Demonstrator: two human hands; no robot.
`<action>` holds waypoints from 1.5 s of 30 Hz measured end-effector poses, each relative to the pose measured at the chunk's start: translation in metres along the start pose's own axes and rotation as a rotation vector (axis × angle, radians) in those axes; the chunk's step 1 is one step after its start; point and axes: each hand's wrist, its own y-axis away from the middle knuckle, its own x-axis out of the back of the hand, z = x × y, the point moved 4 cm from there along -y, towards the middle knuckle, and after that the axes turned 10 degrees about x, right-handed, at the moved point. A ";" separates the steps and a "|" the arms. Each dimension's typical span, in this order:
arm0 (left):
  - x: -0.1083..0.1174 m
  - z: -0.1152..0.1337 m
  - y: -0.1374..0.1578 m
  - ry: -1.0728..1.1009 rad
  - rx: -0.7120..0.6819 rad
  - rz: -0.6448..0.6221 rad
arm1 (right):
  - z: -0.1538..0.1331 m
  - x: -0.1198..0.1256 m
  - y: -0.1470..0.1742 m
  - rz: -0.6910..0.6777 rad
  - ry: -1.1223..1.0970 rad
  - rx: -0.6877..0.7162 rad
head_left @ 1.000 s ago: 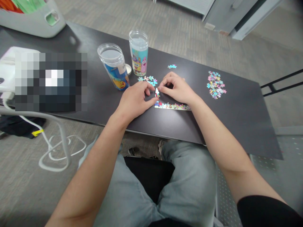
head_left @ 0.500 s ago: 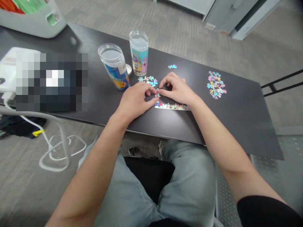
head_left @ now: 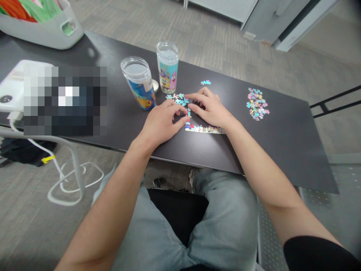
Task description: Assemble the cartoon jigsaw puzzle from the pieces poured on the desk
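Observation:
Joined jigsaw pieces form an L-shaped border (head_left: 205,129), its bottom strip running along the table and a short column rising at the left. My left hand (head_left: 163,119) has thumb and forefinger closed on that left column. Just above it, a small heap of loose jigsaw pieces (head_left: 177,98) lies beside the fingertips. My right hand (head_left: 210,107) is open, its thumb and forefinger apart; the forefinger reaches to the right edge of the heap and the thumb is near the column's top. Part of the bottom strip is hidden by the right wrist.
Two clear-topped picture tumblers, one blue (head_left: 141,88) and one turquoise (head_left: 168,73), stand behind my left hand, a round lid (head_left: 155,86) between them. More pieces (head_left: 257,103) lie at right, and a few joined pieces (head_left: 206,82) farther back. A grey basket (head_left: 53,34) is far left.
My right hand has opened and drawn off the column, its forefinger now stretched toward the loose heap. The left hand stays at the column. The whole view has shifted slightly.

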 end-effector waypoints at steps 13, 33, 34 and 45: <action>-0.006 -0.004 0.005 -0.167 0.026 0.078 | 0.066 0.061 0.015 0.341 0.111 -0.128; -0.018 0.001 0.008 -0.240 -0.027 0.026 | 0.078 0.094 0.058 -0.178 -0.217 -0.428; -0.019 0.001 0.008 -0.248 -0.031 0.017 | 0.075 0.090 0.055 -0.175 -0.232 -0.414; -0.034 0.025 -0.010 -0.230 -0.080 -0.054 | 0.066 0.045 0.023 -0.023 -0.181 -0.181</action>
